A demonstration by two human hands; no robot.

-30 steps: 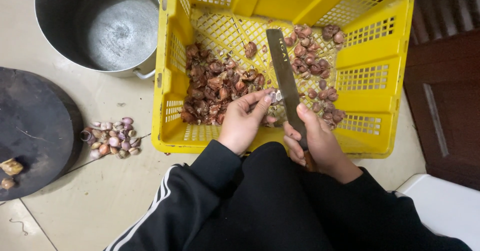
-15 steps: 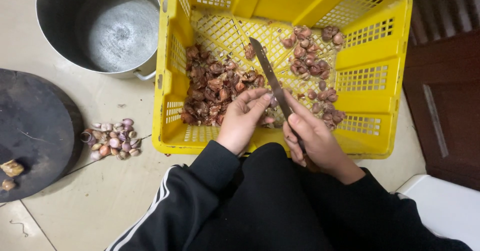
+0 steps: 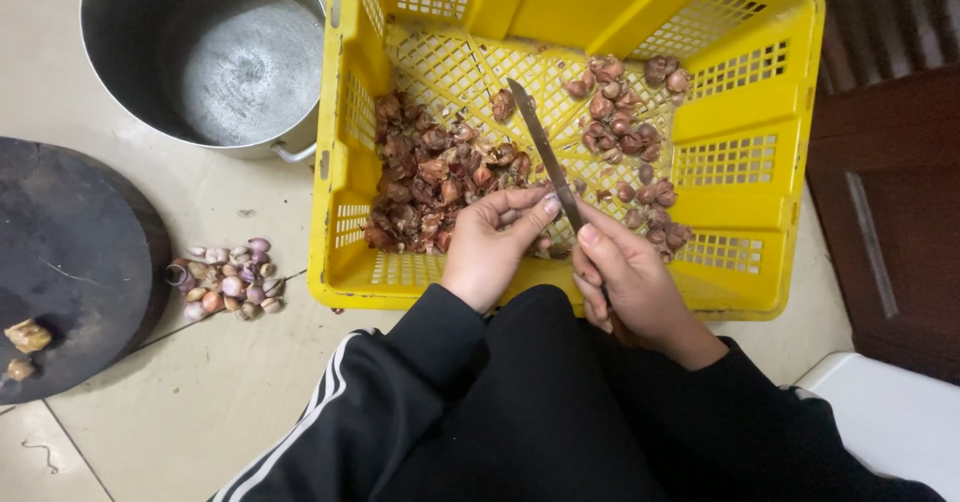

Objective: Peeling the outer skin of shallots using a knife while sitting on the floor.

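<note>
Over the near side of a yellow plastic crate [image 3: 340,172], my right hand [image 3: 630,277] grips a long knife [image 3: 540,152] whose blade points away from me. My left hand [image 3: 495,237] is closed around a small shallot, fingertips touching the blade; the shallot itself is mostly hidden by the fingers. Inside the crate lie a heap of brown shallot skins [image 3: 430,172] on the left and unpeeled shallots [image 3: 630,132] on the right.
A large metal pot [image 3: 200,52] stands on the floor left of the crate. A small pile of peeled shallots [image 3: 228,282] lies on the tiles beside a dark round board [image 3: 70,262]. A white object [image 3: 890,422] sits at the lower right.
The knife has turned from showing its flat side to showing its edge, with the tip swung left. Both hands stay over the crate's near side.
</note>
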